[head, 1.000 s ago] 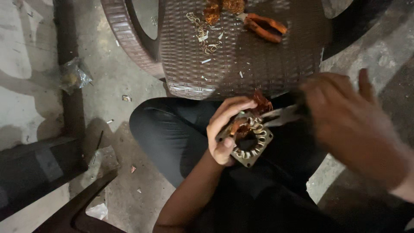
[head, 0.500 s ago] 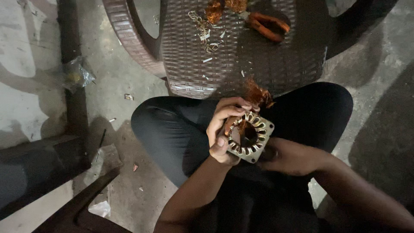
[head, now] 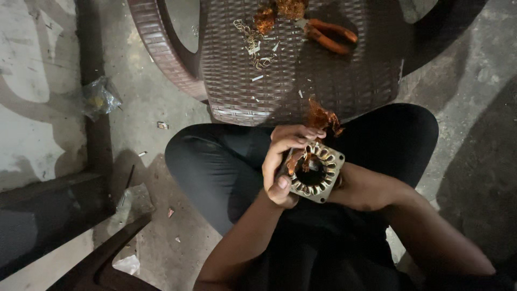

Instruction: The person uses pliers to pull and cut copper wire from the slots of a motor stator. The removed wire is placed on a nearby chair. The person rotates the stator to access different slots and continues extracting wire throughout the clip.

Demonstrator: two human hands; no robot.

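Copper-coloured wire tufts (head: 322, 117) stick up from the top edge of a square grey metal motor stator with a ring of slots around its round bore (head: 313, 172), which sits over the person's lap, above the black trousers (head: 215, 167). Left hand (head: 284, 163) is wrapped around the stator's left side, fingers curled over its top edge and thumb pressed against the lower left corner, so it is holding the piece firmly. Right hand (head: 362, 188) lies against the stator's right and underside; its fingers are hidden behind the metal, so I cannot tell how far they are closed. Just beyond the knees stands a dark brown woven wicker counter (head: 334, 75). On it lie orange-handled pliers (head: 328, 35), a clump of pulled copper wire (head: 277, 11) and scattered pale slivers (head: 254, 43). A crumpled clear plastic bag (head: 98, 97) rests on the concrete floor (head: 161, 91), well to the left.
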